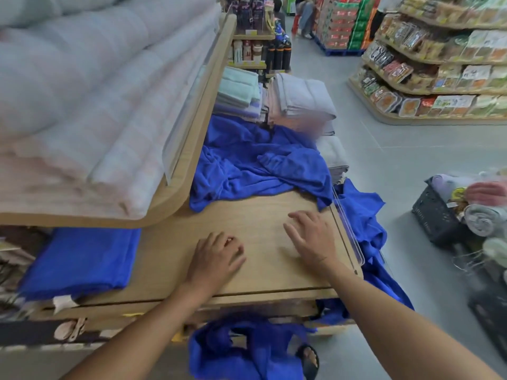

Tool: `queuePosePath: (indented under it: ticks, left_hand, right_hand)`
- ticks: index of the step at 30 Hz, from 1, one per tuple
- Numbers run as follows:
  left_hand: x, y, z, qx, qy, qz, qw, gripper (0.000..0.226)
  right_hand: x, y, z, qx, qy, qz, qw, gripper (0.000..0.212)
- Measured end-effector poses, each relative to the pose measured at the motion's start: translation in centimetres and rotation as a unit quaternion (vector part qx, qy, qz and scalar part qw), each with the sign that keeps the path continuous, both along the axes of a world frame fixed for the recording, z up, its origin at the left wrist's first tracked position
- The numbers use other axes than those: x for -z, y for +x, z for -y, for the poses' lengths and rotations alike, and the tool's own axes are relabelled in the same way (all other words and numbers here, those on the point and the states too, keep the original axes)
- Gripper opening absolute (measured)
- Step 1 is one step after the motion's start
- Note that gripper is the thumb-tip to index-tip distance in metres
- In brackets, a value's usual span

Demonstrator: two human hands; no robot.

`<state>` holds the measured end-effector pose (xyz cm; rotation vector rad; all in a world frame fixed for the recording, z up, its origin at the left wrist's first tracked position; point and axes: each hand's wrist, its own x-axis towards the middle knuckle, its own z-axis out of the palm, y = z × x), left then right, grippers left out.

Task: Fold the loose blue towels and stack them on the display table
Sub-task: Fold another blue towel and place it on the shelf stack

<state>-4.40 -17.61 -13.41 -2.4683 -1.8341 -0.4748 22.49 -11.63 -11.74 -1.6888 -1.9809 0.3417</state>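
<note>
A heap of loose blue towels [255,160] lies crumpled at the far end of the wooden display table [263,272]. One folded blue towel [79,261] sits flat at the table's left, under the upper shelf. More blue cloth [365,223] hangs over the table's right edge, and another piece [247,349] lies on the floor by my foot. My left hand [215,259] hovers over the bare wood with fingers loosely curled, holding nothing. My right hand [311,237] is beside it, fingers spread, empty.
Stacks of folded grey and pale green towels [299,100] stand behind the blue heap. A curved upper shelf [197,127] with quilts overhangs on the left. A black crate [439,215] of rolled towels sits on the floor at right. Snack shelves [439,78] line the aisle.
</note>
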Motion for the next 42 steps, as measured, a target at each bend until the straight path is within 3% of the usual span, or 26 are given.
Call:
queuePosePath:
  ticks: [2, 5, 7, 9, 15, 18, 21, 23, 25, 27, 30, 32, 34, 37, 39, 42]
  left_hand:
    - [-0.1, 0.0, 0.2, -0.003, 0.028, 0.018, 0.999, 0.018]
    - [-0.3, -0.1, 0.1, -0.019, 0.015, 0.036, 0.999, 0.018]
    - [-0.1, -0.1, 0.2, -0.012, 0.004, 0.053, 0.999, 0.022]
    - [-0.3, -0.1, 0.6, -0.009, 0.002, 0.063, 0.998, 0.025]
    - [-0.8, -0.1, 1.1, -0.013, -0.007, 0.061, 0.998, 0.03]
    - [-1.1, 0.3, 1.5, -0.033, -0.021, 0.04, 0.998, 0.024]
    - [-1.3, 1.1, 2.7, -0.042, -0.064, 0.032, 0.997, 0.025]
    - [-1.0, 1.5, 5.0, -0.042, -0.067, 0.05, 0.996, 0.034]
    - [-0.2, 2.3, 8.4, -0.038, -0.035, 0.037, 0.998, 0.037]
    - [1.5, 3.1, 11.8, -0.035, 0.011, 0.012, 0.999, 0.04]
    - [6.7, 3.0, 15.3, 0.03, 0.127, 0.041, 0.991, 0.04]
    - [12.2, 2.7, 17.2, 0.095, 0.139, 0.095, 0.981, 0.037]
    - [19.2, 2.3, 18.9, 0.12, 0.023, 0.132, 0.984, 0.036]
    - [31.0, 1.2, 21.7, 0.059, -0.199, 0.172, 0.963, 0.034]
    - [38.6, 0.4, 23.2, -0.002, -0.273, 0.199, 0.941, 0.032]
    - [48.1, -0.3, 24.3, -0.065, -0.343, 0.221, 0.911, 0.029]
  right_hand:
    - [0.5, -2.1, 2.5, -0.134, 0.025, 0.009, 0.991, 0.08]
    - [4.4, -5.6, 8.6, -0.363, 0.106, 0.207, 0.902, 0.097]
    - [5.6, -6.0, 10.0, -0.315, 0.103, 0.228, 0.915, 0.098]
    - [5.1, -5.5, 9.6, -0.282, 0.085, 0.202, 0.934, 0.092]
    - [3.3, -5.3, 9.7, -0.309, 0.052, 0.098, 0.945, 0.06]
    - [1.7, -5.3, 9.6, -0.284, -0.005, -0.021, 0.959, 0.036]
    - [1.0, -4.5, 10.3, -0.271, -0.041, -0.148, 0.95, 0.02]
    - [1.5, -3.6, 12.3, -0.259, -0.014, -0.237, 0.936, 0.011]
    - [3.7, -2.0, 15.8, -0.254, 0.023, -0.271, 0.928, 0.011]
    - [7.9, -0.2, 19.3, -0.248, -0.018, -0.254, 0.935, 0.017]
    - [18.5, 1.4, 23.1, -0.164, -0.238, -0.197, 0.937, 0.015]
    - [26.9, 1.9, 24.6, -0.119, -0.336, -0.128, 0.925, 0.012]
    - [35.2, 1.6, 25.8, -0.115, -0.382, -0.057, 0.915, 0.011]
    - [47.2, 0.1, 27.3, -0.083, -0.453, -0.009, 0.887, 0.013]
    - [55.0, -1.0, 27.9, -0.042, -0.499, -0.035, 0.865, 0.014]
    - [65.9, -2.4, 27.7, -0.02, -0.544, -0.022, 0.839, 0.044]
